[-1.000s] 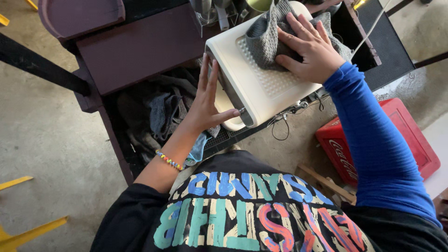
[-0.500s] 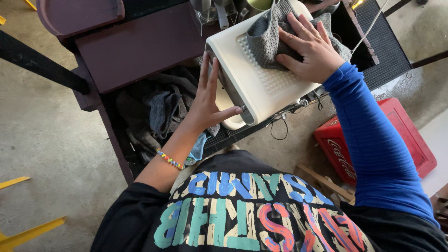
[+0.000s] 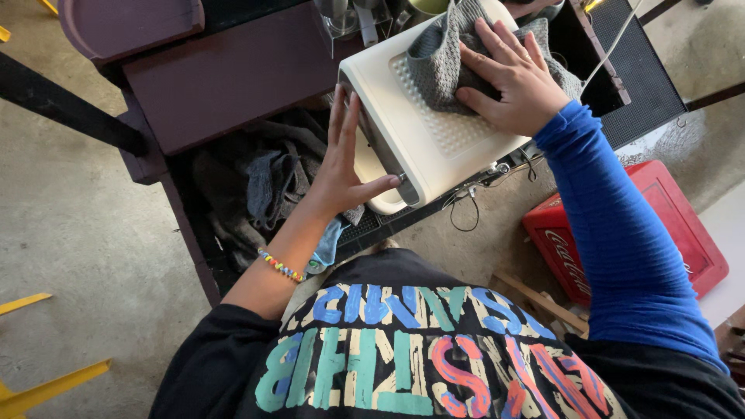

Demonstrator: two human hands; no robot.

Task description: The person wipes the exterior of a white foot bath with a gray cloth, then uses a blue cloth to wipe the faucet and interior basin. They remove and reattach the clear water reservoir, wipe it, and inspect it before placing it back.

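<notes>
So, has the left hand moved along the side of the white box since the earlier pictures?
No. The left hand stays flat on the same side of the white box, at the same spot relative to the dark table.

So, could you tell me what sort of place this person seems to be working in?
Probably an informal repair or cleaning workshop. A white appliance casing is being wiped with a grey cloth on a worn dark workbench, over a bare concrete floor with a red plastic crate beside it.

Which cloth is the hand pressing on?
The grey cloth on top of the white box, under the right hand. The other rags lie below, untouched.
</notes>
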